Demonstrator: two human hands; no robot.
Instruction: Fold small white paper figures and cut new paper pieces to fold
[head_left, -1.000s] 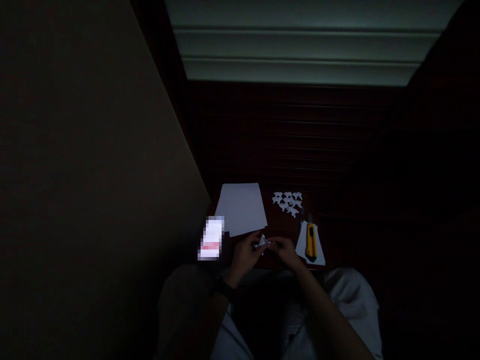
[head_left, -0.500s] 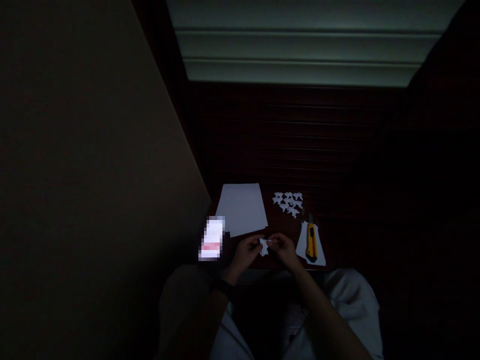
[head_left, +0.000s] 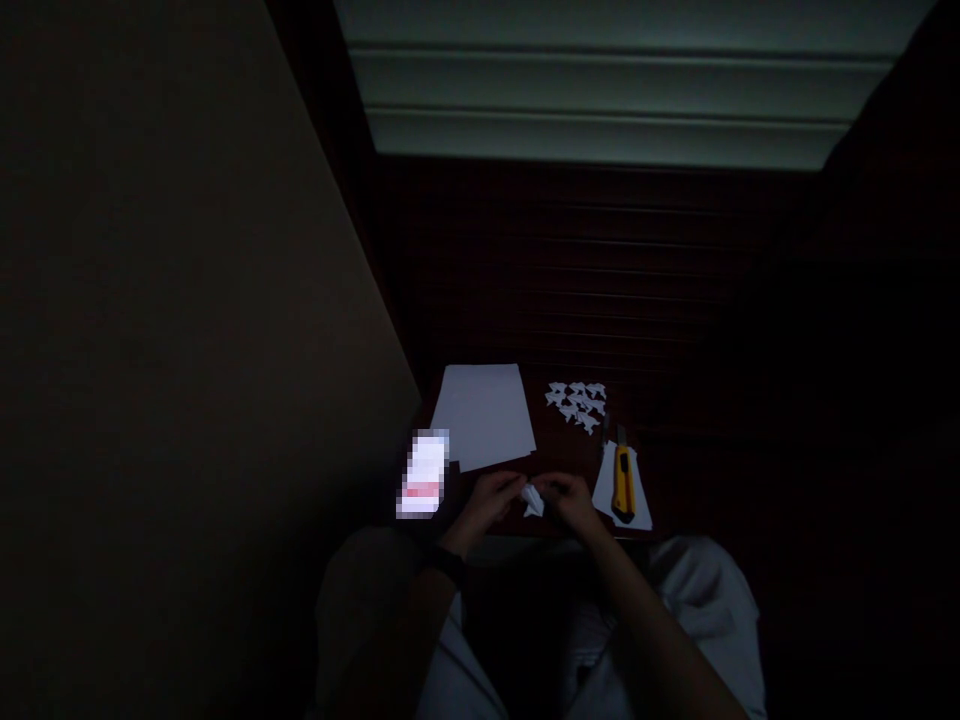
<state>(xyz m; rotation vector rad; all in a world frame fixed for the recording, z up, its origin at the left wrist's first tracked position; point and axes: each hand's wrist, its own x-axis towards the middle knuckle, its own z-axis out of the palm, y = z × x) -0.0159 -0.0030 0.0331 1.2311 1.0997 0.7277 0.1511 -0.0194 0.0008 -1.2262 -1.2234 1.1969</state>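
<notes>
In dim light, my left hand (head_left: 486,500) and my right hand (head_left: 571,500) meet over the near edge of a small dark table (head_left: 559,460). Both pinch a small folded piece of white paper (head_left: 532,499) between their fingertips. A stack of white paper sheets (head_left: 484,415) lies just beyond my left hand. A cluster of several small folded white paper shapes (head_left: 576,403) sits at the far right of the table. A yellow utility knife (head_left: 622,481) rests on a white slip to the right of my right hand.
A lit phone screen (head_left: 424,475) lies at the table's left edge. A pale wall (head_left: 187,350) fills the left side. Dark slatted panelling (head_left: 585,270) rises behind the table, with a lighter ledge (head_left: 600,90) above. My lap in light clothing (head_left: 697,600) is below.
The small paper piece has turned and dropped slightly between my fingertips, and both hands have shifted a little closer together. Everything on the table stays put.
</notes>
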